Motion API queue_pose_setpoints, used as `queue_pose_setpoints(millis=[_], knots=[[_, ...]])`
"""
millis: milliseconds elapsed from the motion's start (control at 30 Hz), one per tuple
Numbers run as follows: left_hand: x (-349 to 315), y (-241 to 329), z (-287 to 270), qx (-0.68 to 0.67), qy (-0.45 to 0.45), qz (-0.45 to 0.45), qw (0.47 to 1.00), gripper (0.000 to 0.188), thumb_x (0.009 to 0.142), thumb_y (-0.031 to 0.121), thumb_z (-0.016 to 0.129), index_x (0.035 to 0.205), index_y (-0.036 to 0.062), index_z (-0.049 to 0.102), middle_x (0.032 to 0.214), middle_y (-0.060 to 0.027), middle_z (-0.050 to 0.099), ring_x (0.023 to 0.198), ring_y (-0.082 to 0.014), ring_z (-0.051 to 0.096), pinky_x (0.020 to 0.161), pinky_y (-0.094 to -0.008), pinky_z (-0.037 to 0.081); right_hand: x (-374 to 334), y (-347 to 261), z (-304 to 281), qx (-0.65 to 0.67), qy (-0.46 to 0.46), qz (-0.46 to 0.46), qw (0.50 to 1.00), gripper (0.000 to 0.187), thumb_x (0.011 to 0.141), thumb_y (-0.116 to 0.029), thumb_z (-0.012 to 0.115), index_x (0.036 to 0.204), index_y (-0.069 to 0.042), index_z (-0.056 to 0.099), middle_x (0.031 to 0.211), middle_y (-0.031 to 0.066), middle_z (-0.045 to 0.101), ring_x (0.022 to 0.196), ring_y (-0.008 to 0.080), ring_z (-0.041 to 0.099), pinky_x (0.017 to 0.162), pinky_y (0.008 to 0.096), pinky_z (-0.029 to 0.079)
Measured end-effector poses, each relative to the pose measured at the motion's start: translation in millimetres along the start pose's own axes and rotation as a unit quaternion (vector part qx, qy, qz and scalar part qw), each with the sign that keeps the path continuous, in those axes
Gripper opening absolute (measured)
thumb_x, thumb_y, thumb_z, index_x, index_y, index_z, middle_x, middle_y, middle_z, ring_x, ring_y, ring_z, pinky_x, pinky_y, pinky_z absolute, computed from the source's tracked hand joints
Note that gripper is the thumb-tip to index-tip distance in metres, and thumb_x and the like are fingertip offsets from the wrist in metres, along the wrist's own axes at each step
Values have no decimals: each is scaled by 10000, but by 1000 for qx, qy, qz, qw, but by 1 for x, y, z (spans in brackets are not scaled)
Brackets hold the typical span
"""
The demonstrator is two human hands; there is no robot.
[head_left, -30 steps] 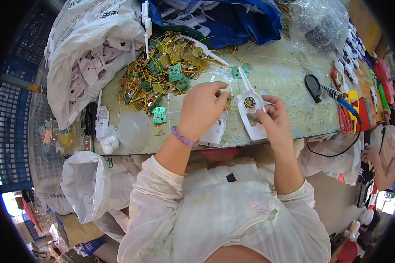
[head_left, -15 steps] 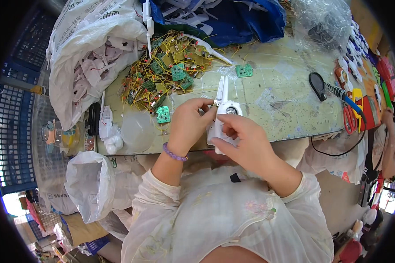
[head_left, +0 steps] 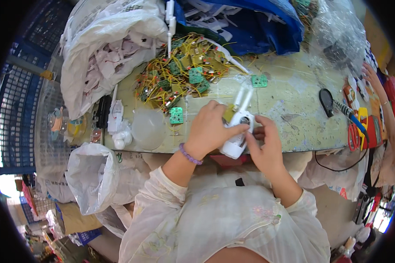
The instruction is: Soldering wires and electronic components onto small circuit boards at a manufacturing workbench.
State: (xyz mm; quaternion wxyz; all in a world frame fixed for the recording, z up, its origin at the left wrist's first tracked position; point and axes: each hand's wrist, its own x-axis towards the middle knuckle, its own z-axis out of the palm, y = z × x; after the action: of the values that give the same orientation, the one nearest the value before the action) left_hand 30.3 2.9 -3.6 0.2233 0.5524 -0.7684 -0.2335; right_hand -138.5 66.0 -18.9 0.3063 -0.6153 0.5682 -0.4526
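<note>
A white plastic housing (head_left: 233, 150) with a long, forked upper end is held over the table's near edge, its top tilted to the right. My left hand (head_left: 208, 131) is closed on its left side, the thumb pressed across the front. By the left fingertips a small yellowish-brown circuit board (head_left: 228, 113) sits against the housing, partly hidden. My right hand (head_left: 266, 143) grips the right edge, its thumb and bent fingers close together. Around the middle of the housing a dark round part shows, partly covered by the left thumb.
A heap of wired circuit boards (head_left: 180, 74) lies beyond my hands, with a loose green board (head_left: 259, 81) to its right. White parts fill a sack (head_left: 74, 87) and a blue bag (head_left: 289, 26). At right are a soldering iron (head_left: 349, 110), its stand (head_left: 326, 101) and red scissors (head_left: 353, 139).
The view has shifted, so the table things appear farther right. The housing has tilted rightward. My right hand has moved from over its front to its right edge, and the yellowish-brown board now shows.
</note>
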Motion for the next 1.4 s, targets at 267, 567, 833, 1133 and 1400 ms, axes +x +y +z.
queue_pose_setpoints(millis=[267, 567, 833, 1133, 1400], knots=[[-37, -20, -63, -293, 5, -96, 951, 705, 677, 339, 810, 1206, -17, 508, 1078, -169, 611, 1007, -256, 602, 850, -348, 478, -5, -10, 0, 234, -83, -4, 969, 567, 844, 24, 588, 1357, -16, 352, 1312, 159, 462, 1032, 191, 584, 849, 305, 482], [-250, -146, -301, -36, 78, -377, 922, 511, 604, -11, 760, 1088, 22, 597, 1018, -51, 628, 995, -146, 584, 850, -288, 483, -1, 8, -7, 171, -140, -93, 971, 446, 827, 31, 601, 1253, 5, 471, 1205, 141, 551, 983, 210, 599, 790, 305, 496], [-280, -257, -251, 157, -246, -479, 827, 574, 520, 159, 792, 1078, 101, 667, 1073, -111, 666, 1031, -306, 604, 894, -360, 475, 4, 6, -13, 104, -167, -95, 976, 311, 819, 24, 606, 1126, 6, 562, 1064, 144, 603, 898, 215, 612, 741, 292, 493], [-44, -166, -253, 228, 62, -230, 944, 195, 789, 149, 631, 936, 28, 676, 913, -144, 675, 877, -302, 643, 786, -408, 490, -3, 13, -24, 17, -94, -132, 987, 138, 810, 40, 599, 945, 19, 622, 889, 154, 640, 796, 278, 629, 690, 323, 491], [74, -242, -229, 367, 96, -132, 916, 798, 621, 78, 777, 1327, 34, 407, 1327, -166, 485, 1237, -330, 464, 1021, -402, 413, -4, 8, -17, -98, -54, -203, 973, 179, 750, 3, 653, 923, -36, 633, 824, 126, 648, 732, 313, 627, 623, 378, 504]])
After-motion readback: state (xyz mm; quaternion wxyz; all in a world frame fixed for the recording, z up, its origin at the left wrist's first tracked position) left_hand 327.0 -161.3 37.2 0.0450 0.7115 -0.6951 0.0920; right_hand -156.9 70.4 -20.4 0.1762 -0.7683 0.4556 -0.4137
